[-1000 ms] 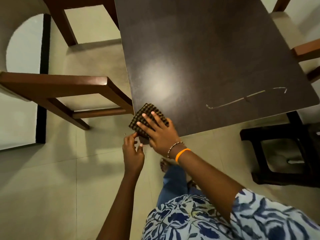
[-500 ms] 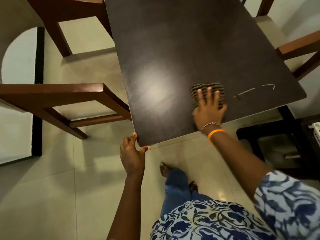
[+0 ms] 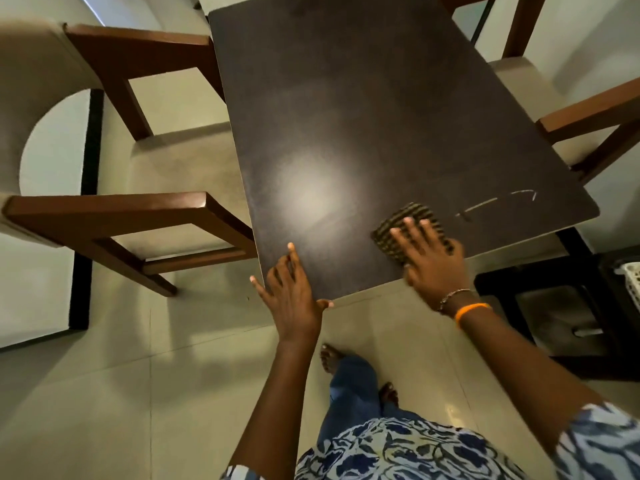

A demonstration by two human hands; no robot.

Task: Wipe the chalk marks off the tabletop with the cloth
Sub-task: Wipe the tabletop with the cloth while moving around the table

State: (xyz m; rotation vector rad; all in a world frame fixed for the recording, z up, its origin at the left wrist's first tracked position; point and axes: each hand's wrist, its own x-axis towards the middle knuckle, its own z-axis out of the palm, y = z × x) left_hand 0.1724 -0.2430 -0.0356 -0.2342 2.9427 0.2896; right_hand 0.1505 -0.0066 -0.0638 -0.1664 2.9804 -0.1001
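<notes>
Right hand [image 3: 431, 261] flat, fingers extended, palm down, arm reaching forward. Left hand [image 3: 294, 292] open, fingers spread, thumb splayed right.

Checked cloth [image 3: 408, 225] flat on tabletop [image 3: 363, 116], beside chalk marks [image 3: 495, 206].

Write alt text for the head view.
A person's right hand presses a dark checked cloth flat on a dark brown tabletop, beside a remaining white chalk line. The left hand rests on the near corner.
</notes>
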